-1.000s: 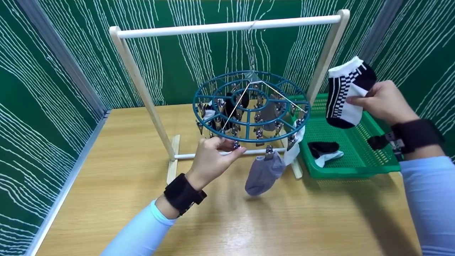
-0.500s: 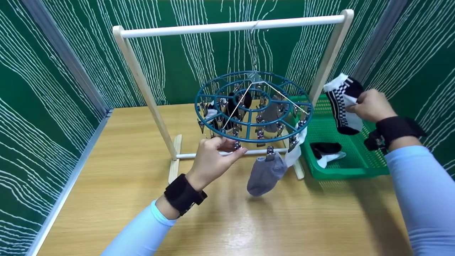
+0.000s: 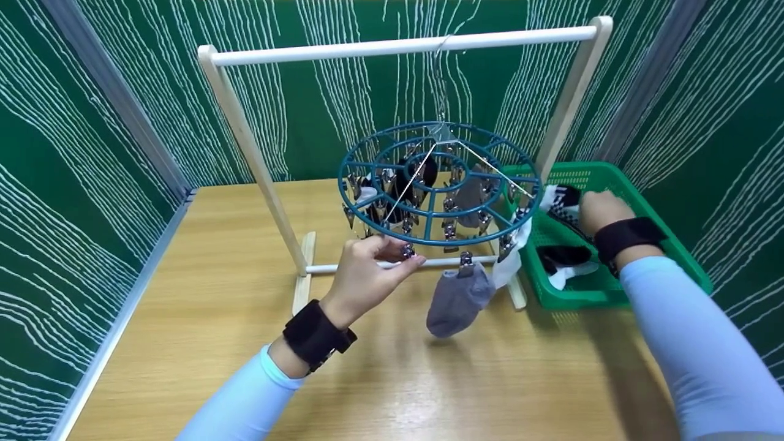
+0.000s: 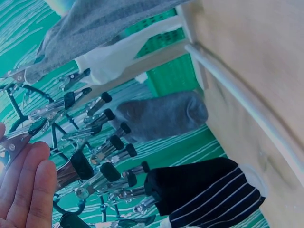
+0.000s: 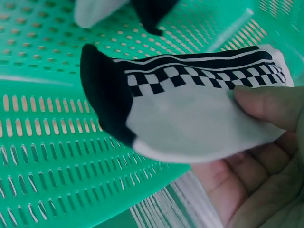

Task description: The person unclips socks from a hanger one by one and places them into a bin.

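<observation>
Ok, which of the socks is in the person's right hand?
The checkered black-and-white sock, pinched by the right hand over the green basket. The grey sock hangs clipped; another lies in the basket.

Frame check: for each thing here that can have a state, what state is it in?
Checkered sock: pinched in the right hand, low over the green basket.
Black and white sock: lying in the basket.
Grey sock: hanging from a clip of the round blue clip hanger.
Clip hanger: hung from the wooden rack.
Left hand: pinching a metal clip at the hanger's rim.
</observation>
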Demonstrator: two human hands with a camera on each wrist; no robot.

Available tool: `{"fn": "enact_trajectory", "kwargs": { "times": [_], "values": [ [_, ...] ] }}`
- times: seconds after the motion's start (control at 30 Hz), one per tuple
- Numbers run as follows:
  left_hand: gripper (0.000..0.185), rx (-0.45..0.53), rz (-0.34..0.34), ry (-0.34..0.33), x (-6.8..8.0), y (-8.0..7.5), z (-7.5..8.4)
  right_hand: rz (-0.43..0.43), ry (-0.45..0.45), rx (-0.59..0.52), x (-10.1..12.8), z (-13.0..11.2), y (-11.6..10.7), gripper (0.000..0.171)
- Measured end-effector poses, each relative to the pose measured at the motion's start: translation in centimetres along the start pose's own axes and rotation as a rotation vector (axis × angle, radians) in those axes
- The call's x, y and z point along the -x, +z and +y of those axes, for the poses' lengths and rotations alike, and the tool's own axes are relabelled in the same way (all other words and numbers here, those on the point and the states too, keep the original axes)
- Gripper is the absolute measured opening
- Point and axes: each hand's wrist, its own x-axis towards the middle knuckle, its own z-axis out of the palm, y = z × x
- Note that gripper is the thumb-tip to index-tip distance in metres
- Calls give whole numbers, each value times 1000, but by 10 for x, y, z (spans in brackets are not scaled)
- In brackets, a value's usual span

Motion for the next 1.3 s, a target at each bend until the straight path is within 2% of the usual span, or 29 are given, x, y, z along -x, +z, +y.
{"fn": "enact_trajectory", "kwargs": {
  "times": [0.1, 0.3, 0.47, 0.6, 0.83, 1.1, 1.3],
  "values": [
    [20, 4, 0, -5, 0, 0, 0, -28, -51, 43, -1, -8, 11, 18],
    [19, -6, -1, -2, -1, 0, 0, -173, -82, 73, -6, -16, 32, 12],
    [20, -22, 11, -9, -1, 0, -1, -303, -76, 67, -11, -22, 36, 17],
    [19, -19, 17, -28, -1, 0, -1, -349, -68, 73, -10, -27, 36, 17],
    [16, 0, 23, -29, -1, 0, 0, -370, -96, 72, -10, -22, 39, 20],
    [16, 5, 29, 26, -1, -2, 0, -368, -137, -44, -4, -18, 27, 37],
    [15, -7, 15, 25, -1, -4, 2, -272, -163, -39, 3, -22, 9, 24]
  ]
}}
